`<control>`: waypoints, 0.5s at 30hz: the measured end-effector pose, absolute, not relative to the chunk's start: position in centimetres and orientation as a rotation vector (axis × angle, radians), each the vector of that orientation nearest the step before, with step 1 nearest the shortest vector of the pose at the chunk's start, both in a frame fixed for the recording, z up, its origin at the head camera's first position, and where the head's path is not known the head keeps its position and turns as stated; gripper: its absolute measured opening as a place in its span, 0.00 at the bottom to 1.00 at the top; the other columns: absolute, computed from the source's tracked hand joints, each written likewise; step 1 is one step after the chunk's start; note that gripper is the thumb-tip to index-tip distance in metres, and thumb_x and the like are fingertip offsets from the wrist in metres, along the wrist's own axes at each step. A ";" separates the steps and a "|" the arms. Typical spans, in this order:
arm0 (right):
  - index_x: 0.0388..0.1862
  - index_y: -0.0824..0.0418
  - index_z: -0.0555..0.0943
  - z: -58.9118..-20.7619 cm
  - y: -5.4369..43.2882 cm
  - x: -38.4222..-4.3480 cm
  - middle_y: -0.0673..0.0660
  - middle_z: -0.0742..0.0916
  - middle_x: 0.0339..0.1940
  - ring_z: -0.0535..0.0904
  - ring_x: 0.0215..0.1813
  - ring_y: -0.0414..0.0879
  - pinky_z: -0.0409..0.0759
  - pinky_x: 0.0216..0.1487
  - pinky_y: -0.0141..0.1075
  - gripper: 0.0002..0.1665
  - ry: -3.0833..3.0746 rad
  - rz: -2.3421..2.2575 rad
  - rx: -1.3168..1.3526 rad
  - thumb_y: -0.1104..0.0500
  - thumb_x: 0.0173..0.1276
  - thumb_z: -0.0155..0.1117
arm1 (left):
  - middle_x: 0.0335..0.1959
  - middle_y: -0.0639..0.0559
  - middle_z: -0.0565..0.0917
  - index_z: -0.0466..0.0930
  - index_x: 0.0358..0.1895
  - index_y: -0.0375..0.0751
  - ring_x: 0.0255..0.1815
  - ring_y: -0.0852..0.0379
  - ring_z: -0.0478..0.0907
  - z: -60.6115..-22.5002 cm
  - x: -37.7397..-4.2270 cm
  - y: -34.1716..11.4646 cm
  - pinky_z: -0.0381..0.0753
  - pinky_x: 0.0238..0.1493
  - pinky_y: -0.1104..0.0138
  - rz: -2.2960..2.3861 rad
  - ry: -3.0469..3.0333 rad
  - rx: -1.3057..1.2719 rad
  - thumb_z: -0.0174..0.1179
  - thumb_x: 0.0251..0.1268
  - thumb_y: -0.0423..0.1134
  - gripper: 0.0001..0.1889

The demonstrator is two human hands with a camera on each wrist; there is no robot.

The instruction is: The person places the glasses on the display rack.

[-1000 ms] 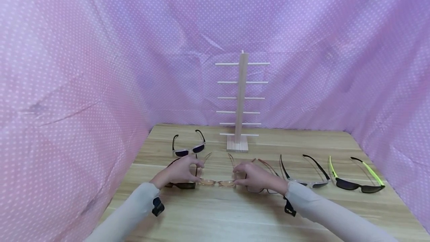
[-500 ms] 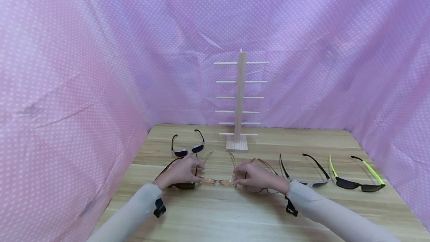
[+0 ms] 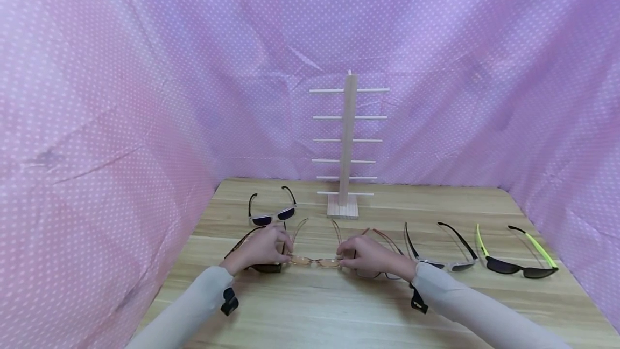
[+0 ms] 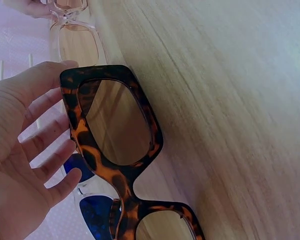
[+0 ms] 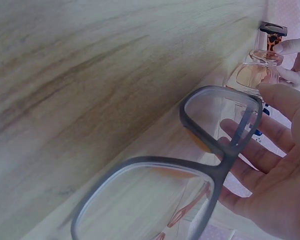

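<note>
Amber-lensed glasses: at the lower centre of the head view, between the two hands; clear pinkish frame, temples unfolded.
Long axis: left to right across the head view, almost level, with the lens front facing the bottom of the frame.
Temple direction: toward the upper part of the frame, converging slightly at the tips (whether the pair rests on the counter or is just clear of it cannot be told).
Left hand: fingers narrowed, pinching the left end of the amber-lensed glasses.
Right hand: fingers likewise narrowed, pinching the right end; in the right wrist view the thumb tip meets the frame edge.
Tortoiseshell sunglasses: partly hidden by the left hand in the head view; in the left wrist view, aslant from upper centre toward the bottom.
Grey-framed glasses: partly behind the right hand in the head view; in the right wrist view, aslant from upper right to lower left.
White-framed sunglasses: above the left hand, black temples directed upward.
Display stand: wooden, upright, upper centre, with horizontal rods.
Right side of the frame: clear-framed sunglasses, then black sunglasses with yellow-green temples; both open upward.
Backdrop cloth: pink-violet, white-dotted.
</note>
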State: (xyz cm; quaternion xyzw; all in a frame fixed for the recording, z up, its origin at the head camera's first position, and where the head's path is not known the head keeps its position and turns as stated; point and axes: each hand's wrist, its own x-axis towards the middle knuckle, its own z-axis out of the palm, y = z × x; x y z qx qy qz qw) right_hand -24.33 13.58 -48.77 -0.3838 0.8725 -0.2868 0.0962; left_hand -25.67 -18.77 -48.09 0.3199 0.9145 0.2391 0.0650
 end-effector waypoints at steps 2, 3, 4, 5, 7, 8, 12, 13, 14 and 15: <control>0.46 0.63 0.88 -48.8 13.6 -24.3 0.56 0.91 0.42 0.84 0.40 0.42 0.81 0.39 0.29 0.09 2.586 -0.857 -1.131 0.60 0.69 0.69 | 0.37 0.60 0.87 0.88 0.28 0.54 0.65 0.38 0.74 -48.1 -25.7 -18.8 0.56 0.76 0.36 0.726 2.765 0.975 0.78 0.53 0.39 0.07; 0.45 0.62 0.88 -48.8 13.6 -24.3 0.56 0.91 0.42 0.84 0.39 0.41 0.81 0.39 0.29 0.08 2.587 -0.861 -1.128 0.61 0.69 0.69 | 0.36 0.60 0.86 0.87 0.27 0.55 0.64 0.39 0.74 -48.2 -25.6 -18.7 0.56 0.76 0.36 0.727 2.769 0.976 0.78 0.53 0.39 0.07; 0.44 0.62 0.88 -48.8 13.6 -24.3 0.55 0.91 0.41 0.83 0.38 0.39 0.80 0.39 0.29 0.07 2.588 -0.863 -1.124 0.61 0.69 0.69 | 0.36 0.61 0.86 0.87 0.26 0.56 0.63 0.40 0.75 -48.2 -25.6 -18.7 0.56 0.76 0.36 0.729 2.772 0.977 0.78 0.53 0.38 0.08; 0.43 0.61 0.88 -48.8 13.6 -24.3 0.54 0.90 0.40 0.82 0.38 0.37 0.80 0.38 0.28 0.07 2.588 -0.867 -1.117 0.61 0.69 0.69 | 0.37 0.61 0.86 0.87 0.26 0.56 0.63 0.41 0.75 -48.2 -25.5 -18.7 0.57 0.75 0.35 0.731 2.776 0.982 0.77 0.53 0.38 0.08; 0.42 0.60 0.88 -48.8 13.6 -24.3 0.52 0.90 0.39 0.81 0.36 0.34 0.80 0.37 0.28 0.05 2.584 -0.876 -1.109 0.61 0.69 0.69 | 0.37 0.60 0.86 0.87 0.26 0.57 0.63 0.41 0.75 -48.3 -25.4 -18.7 0.60 0.74 0.36 0.731 2.786 0.991 0.77 0.54 0.38 0.09; 0.41 0.59 0.88 -48.8 13.6 -24.3 0.52 0.90 0.38 0.80 0.35 0.33 0.79 0.37 0.28 0.04 2.582 -0.879 -1.105 0.61 0.69 0.69 | 0.38 0.60 0.85 0.87 0.26 0.57 0.63 0.41 0.75 -48.4 -25.4 -18.8 0.61 0.74 0.37 0.733 2.788 0.992 0.77 0.54 0.38 0.09; 0.40 0.59 0.88 -48.9 13.6 -24.3 0.50 0.89 0.37 0.77 0.32 0.33 0.77 0.34 0.27 0.03 2.564 -0.912 -1.080 0.62 0.69 0.69 | 0.39 0.59 0.86 0.87 0.27 0.57 0.63 0.41 0.75 -48.6 -25.3 -18.9 0.64 0.73 0.39 0.752 2.789 1.000 0.77 0.55 0.38 0.08; 0.39 0.59 0.88 -48.9 13.6 -24.3 0.50 0.89 0.37 0.78 0.32 0.33 0.77 0.34 0.27 0.03 2.559 -0.920 -1.074 0.62 0.70 0.69 | 0.40 0.59 0.86 0.87 0.27 0.57 0.63 0.41 0.75 -48.7 -25.3 -18.9 0.64 0.73 0.39 0.761 2.786 0.998 0.77 0.56 0.38 0.08; 0.39 0.59 0.88 -49.0 13.6 -24.3 0.51 0.89 0.37 0.78 0.31 0.34 0.77 0.33 0.26 0.03 2.554 -0.930 -1.065 0.62 0.70 0.69 | 0.40 0.58 0.86 0.87 0.27 0.57 0.64 0.40 0.75 -48.7 -25.3 -18.9 0.63 0.74 0.39 0.770 2.782 0.999 0.76 0.56 0.38 0.08; 0.39 0.59 0.88 -49.0 13.6 -24.3 0.51 0.90 0.38 0.78 0.31 0.34 0.77 0.33 0.26 0.03 2.550 -0.940 -1.060 0.63 0.70 0.68 | 0.40 0.58 0.86 0.87 0.27 0.57 0.65 0.39 0.74 -48.8 -25.3 -18.9 0.63 0.74 0.39 0.779 2.779 1.003 0.76 0.56 0.38 0.07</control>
